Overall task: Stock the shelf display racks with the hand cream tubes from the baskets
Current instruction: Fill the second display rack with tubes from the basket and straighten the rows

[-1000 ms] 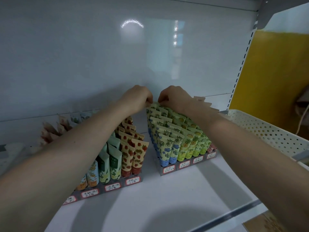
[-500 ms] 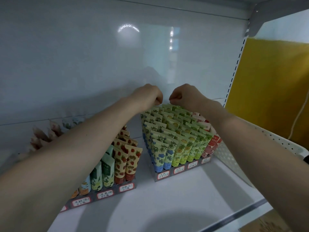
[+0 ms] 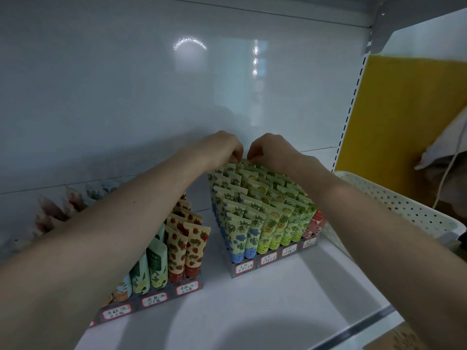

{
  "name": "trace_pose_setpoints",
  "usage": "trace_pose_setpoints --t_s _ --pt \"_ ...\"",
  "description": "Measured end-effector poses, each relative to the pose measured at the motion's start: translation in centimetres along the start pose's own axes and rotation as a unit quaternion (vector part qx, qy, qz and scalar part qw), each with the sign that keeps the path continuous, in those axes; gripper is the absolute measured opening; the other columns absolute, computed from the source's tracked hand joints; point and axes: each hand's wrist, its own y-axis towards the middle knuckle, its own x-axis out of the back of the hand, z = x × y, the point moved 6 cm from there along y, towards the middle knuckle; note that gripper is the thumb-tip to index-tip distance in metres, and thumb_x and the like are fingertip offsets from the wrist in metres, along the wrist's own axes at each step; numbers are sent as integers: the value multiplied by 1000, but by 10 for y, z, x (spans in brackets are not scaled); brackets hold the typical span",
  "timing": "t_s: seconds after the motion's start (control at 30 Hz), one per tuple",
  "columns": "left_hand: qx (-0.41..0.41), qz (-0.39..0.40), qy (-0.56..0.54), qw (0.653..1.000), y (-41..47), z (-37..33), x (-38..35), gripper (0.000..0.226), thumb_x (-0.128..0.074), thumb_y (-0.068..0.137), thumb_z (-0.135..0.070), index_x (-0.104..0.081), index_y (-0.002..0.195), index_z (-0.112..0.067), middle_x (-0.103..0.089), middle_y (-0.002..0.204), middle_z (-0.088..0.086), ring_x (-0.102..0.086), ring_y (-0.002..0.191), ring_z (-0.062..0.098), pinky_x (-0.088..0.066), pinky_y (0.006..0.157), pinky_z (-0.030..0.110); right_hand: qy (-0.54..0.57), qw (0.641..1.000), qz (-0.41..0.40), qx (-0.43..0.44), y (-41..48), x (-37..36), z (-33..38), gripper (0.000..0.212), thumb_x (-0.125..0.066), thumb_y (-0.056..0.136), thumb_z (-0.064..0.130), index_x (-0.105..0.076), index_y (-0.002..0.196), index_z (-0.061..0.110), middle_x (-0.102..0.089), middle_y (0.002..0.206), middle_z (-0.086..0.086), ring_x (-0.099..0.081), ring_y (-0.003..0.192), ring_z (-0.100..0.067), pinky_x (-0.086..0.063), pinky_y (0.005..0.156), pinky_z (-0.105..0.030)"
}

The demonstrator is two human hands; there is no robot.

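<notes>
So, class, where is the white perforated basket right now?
In the head view the white perforated basket is at the far right, just right of the right-hand display rack.

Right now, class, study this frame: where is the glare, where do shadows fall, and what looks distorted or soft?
Head view: glare arc and bright strip on the glossy back panel; head view: soft shadows on the white shelf; head view: wide lens swells the forearms toward the bottom corners; head view: hand cream tubes sharp, their reflections at left smeared.
</notes>
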Motion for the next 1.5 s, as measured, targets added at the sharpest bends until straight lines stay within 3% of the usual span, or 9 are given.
trace_pose_setpoints --t_s 0.2,0.3,0.57,0.8,1.03,1.1,1.23,1.4,1.5 --pt "-32 -69 -63 995 -13 -17 15 20 -59 89 -8 -69 105 -5 -66 110 10 -60 101 22 -43 86 27 25 999 -36 -4 -15 18 -6 17 -56 89 9 -69 100 6 -67 105 -8 -61 96 -21 -49 85 -30" --pt "-42 -37 -55 997 -18 -25 7 18 -63 86 -9 -70 103 -7 -67 107 8 -61 97 21 -39 80 21 4 1000 7 -6 -24 13 -10 16 -60 88 16 -69 98 8 -67 101 -6 -59 88 -17 -46 77 -27" --pt "-63 -26 36 997 -16 -35 0 17 -62 88 -11 -71 102 -11 -58 105 8 -53 101 24 -33 76 25 -28 997 62 -23 -22 -6 -10 16 -58 88 13 -67 101 11 -66 102 -6 -59 96 -24 -43 96 -50" --pt "-78 -43 64 994 -15 -37 -1 17 -61 88 -10 -71 101 -9 -58 103 11 -51 101 25 -32 73 25 -28 998 58 -19 -20 -8 -14 16 -58 90 15 -66 103 13 -63 99 -1 -59 97 -24 -45 94 -46" --pt "-76 -39 62 994 -15 -37 -3 17 -60 89 -5 -71 101 -7 -58 101 11 -52 100 24 -31 73 23 -30 998 58 -10 -21 -7 -10 14 -58 89 12 -68 100 11 -66 101 -4 -59 97 -24 -42 96 -52" --pt "-71 -41 48 995 -15 -36 -2 17 -60 88 -5 -71 100 -7 -58 100 11 -52 99 25 -31 72 24 -29 998 57 -10 -22 -6 -10 15 -58 89 13 -67 100 10 -66 103 -5 -59 98 -24 -44 95 -47" --pt "-70 -61 1 996 -23 -37 6 18 -64 86 -12 -71 102 -8 -58 98 8 -53 94 22 -31 73 23 14 1000 -11 9 -32 20 -11 15 -58 89 14 -67 100 8 -63 99 -2 -58 92 -17 -44 81 -24" --pt "-89 -23 0 996 -30 -51 -3 20 -63 87 -15 -71 105 -9 -60 103 7 -54 97 21 -30 74 20 14 1000 14 20 -49 21 -11 12 -61 87 19 -68 91 11 -59 83 5 -56 80 -12 -42 65 -17" --pt "-79 -5 7 997 -29 -53 -9 22 -62 88 -16 -70 107 -9 -60 105 6 -53 100 21 -29 73 19 8 999 42 19 -51 13 -10 16 -61 88 20 -70 94 9 -63 90 1 -57 83 -12 -42 71 -20"
